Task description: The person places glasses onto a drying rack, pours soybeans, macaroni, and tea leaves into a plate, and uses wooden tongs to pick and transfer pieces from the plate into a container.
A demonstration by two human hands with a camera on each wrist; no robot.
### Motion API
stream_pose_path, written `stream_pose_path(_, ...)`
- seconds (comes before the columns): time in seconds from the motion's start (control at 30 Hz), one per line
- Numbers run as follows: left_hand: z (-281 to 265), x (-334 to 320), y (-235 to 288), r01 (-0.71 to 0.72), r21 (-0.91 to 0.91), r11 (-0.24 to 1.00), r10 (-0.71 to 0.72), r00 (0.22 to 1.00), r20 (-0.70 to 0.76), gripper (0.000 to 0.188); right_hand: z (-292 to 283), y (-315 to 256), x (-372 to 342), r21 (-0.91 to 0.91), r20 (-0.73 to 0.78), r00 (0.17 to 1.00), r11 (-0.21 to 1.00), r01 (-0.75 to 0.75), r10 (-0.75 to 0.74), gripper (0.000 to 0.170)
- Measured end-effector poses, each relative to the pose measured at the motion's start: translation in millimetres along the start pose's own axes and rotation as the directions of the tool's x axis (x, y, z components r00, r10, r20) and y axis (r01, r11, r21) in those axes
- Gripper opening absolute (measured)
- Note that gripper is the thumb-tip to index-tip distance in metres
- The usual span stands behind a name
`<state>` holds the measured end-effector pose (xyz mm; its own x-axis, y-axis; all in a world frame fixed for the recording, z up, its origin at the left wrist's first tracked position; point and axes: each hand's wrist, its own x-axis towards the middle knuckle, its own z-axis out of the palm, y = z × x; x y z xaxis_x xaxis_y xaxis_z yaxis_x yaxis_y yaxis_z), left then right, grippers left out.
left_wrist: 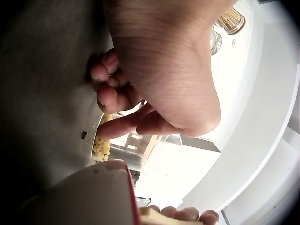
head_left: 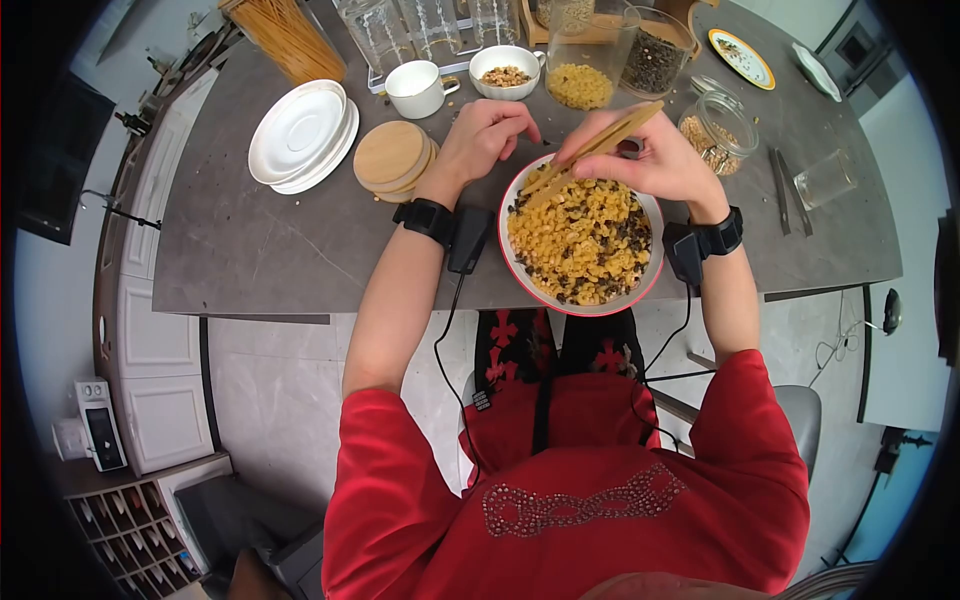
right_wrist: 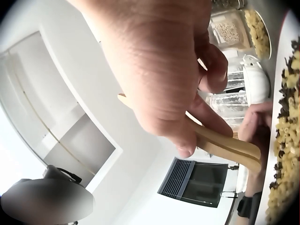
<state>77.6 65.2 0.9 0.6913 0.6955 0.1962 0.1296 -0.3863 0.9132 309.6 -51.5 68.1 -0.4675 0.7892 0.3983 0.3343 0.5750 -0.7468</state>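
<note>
Our right hand (head_left: pixel 660 160) grips wooden tongs (head_left: pixel 632 122) over the near bowl (head_left: pixel 654 225), apparently sorting; our left hand (head_left: pixel 478 145) lies loosely curled, empty. Next likely calls for 1 careful pinch.

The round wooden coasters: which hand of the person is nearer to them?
The left hand, just beside the coasters; the right hand is farther, over the bowl, holding wooden tongs.

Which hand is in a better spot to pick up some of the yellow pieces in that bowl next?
Probably the right hand: its grip is on the wooden tongs, over the bowl. The left hand is beside the bowl, holding nothing.
</note>
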Motion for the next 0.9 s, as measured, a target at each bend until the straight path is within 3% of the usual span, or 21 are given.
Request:
stream_pose_path(0.1, -1, 1, 0, 0.020, 0.010, 1.000, -0.020, 1.000, -0.015, 0.032, -3, -10, 2, 0.008, 0.145, 0.984, 0.994, -0.110, 0.107, 0.015)
stream_pose_path(0.2, -1, 1, 0, 0.025, 0.011, 1.000, -0.025, 1.000, -0.016, 0.032, 0, -11, 4, 0.061, 0.173, 0.972, 0.984, -0.169, 0.157, 0.016)
stream_pose_path(0.53, 0, 0, 3, 0.004, 0.019, 1.000, -0.004, 1.000, -0.007, 0.033, -3, -9, 4, 0.043, 0.185, 0.973, 0.988, -0.147, 0.137, 0.016)
stream_pose_path(0.63, -1, 0, 4, 0.028, 0.020, 0.999, -0.028, 0.999, -0.019, 0.032, -1, -4, 3, -0.005, 0.166, 0.972, 0.986, -0.167, 0.165, 0.016)
stream_pose_path(0.7, -1, 0, 2, 0.023, 0.009, 1.000, -0.022, 1.000, -0.015, 0.033, 3, 3, 3, -0.047, 0.062, 0.998, 0.999, -0.028, 0.030, 0.019)
stream_pose_path(0.9, -1, 1, -1, 0.002, 0.014, 1.000, -0.002, 1.000, 0.005, 0.034, -1, 2, 3, -0.129, 0.002, 0.999, 0.991, -0.032, 0.032, 0.018)
